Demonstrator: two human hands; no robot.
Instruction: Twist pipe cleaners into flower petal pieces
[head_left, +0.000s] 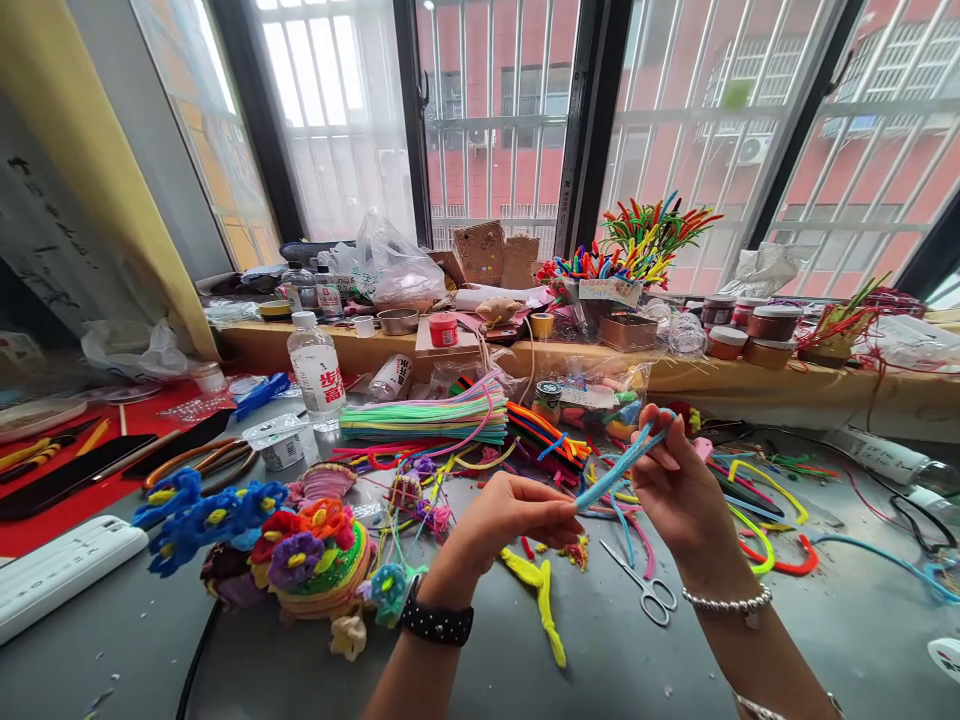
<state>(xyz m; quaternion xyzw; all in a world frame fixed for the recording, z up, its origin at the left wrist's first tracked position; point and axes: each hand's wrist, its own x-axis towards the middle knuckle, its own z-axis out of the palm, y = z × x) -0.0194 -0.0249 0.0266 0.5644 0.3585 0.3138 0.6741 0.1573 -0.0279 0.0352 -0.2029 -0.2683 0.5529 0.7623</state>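
A light blue pipe cleaner (616, 474), bent double at its far end, stretches between my two hands above the table. Its lower end is pinched by my left hand (517, 510), thumb against fingers. My right hand (679, 490) grips the looped upper end between its fingertips. Below my hands lie a yellow bent pipe-cleaner piece (546, 600) and small scissors (651, 592) with silver handles. Left of my left wrist sits a cluster of fuzzy pipe-cleaner flowers (300, 550) in blue, orange and purple.
A bundle of pastel pipe cleaners (427, 415) lies behind my hands, beside a water bottle (316, 375). A white power strip (67, 570) is at the left edge. Jars (772, 325) and a box of colourful stems (615, 290) stand on the sill. Loose pipe cleaners (765, 540) are scattered right.
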